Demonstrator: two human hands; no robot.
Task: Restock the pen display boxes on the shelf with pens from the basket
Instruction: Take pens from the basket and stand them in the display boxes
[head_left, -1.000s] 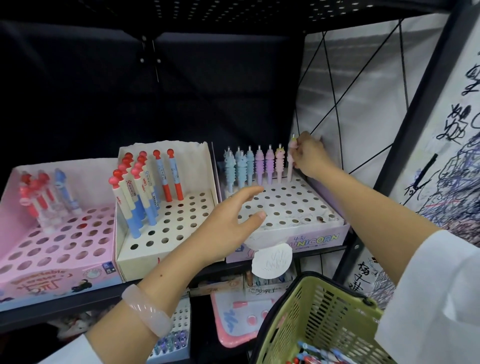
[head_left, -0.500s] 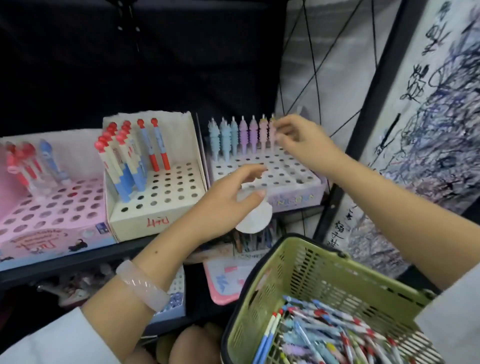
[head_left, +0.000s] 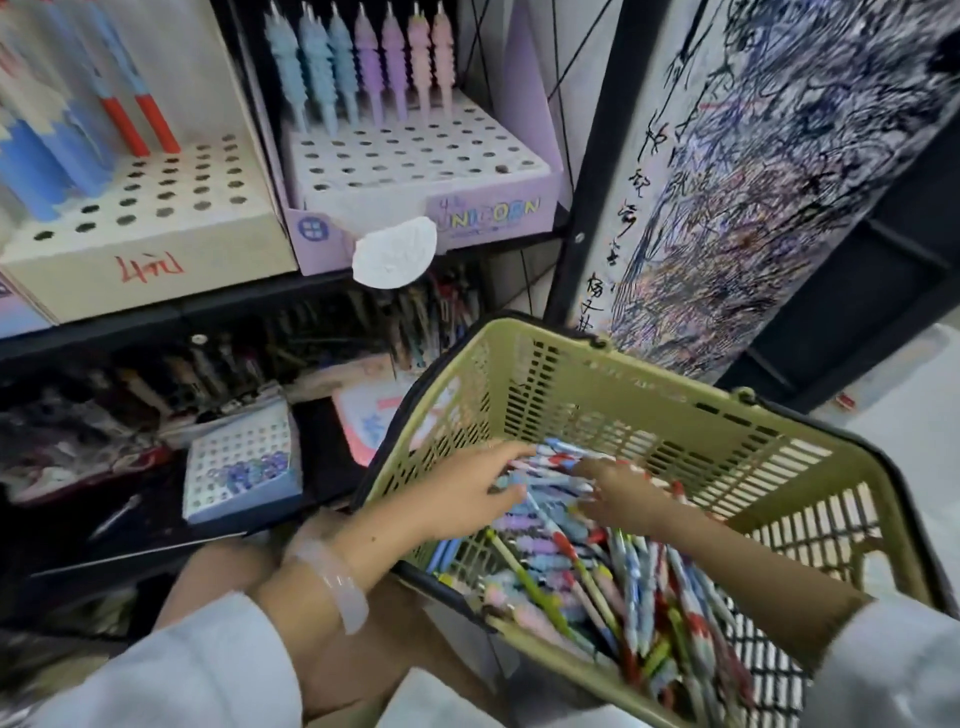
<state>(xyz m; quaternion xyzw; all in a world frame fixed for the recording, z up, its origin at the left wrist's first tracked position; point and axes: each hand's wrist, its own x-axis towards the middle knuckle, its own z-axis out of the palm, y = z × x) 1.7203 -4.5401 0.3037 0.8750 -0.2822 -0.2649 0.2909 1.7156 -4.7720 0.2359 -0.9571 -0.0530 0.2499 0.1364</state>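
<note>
Hands: both reach down into the basket, close together over the heap of pens.
Left hand (head_left: 467, 496): fingers stretched out and fairly straight, laid across the pens near the far wall of the basket; the thumb points toward the other hand. A pale bangle (head_left: 332, 582) sits on this wrist, above a white sleeve (head_left: 197, 670).
Right hand (head_left: 621, 491): lies on the pens with its fingers bent downward among them; motion blur keeps me from telling whether it pinches a pen or only touches the pile.
Basket (head_left: 649, 410): green plastic with slotted walls and a dark handle along the rim, low in the view, in front of the shelf and tilted toward the person.
Pens (head_left: 587, 577): a loose, mixed heap in blue, pink, red and green fills the basket floor, lying in many directions.
Purple box (head_left: 488, 208): stands on the upper shelf at the right, marked UNICORN on its front, with a white perforated top. One row of pastel pens (head_left: 363, 67) stands upright along its back edge, blue at the left, then purple, then pink; the holes in front of that row are open.
Cream box (head_left: 156, 249): just left of the purple one, touching or nearly so, with red writing on its front and blue and red pens standing at its back left.
White tag (head_left: 392, 252): hangs from the front of the purple box over the shelf edge.
Lower shelf (head_left: 156, 525): dark and cluttered, with a small blue perforated box (head_left: 241, 462) lying on it.
</note>
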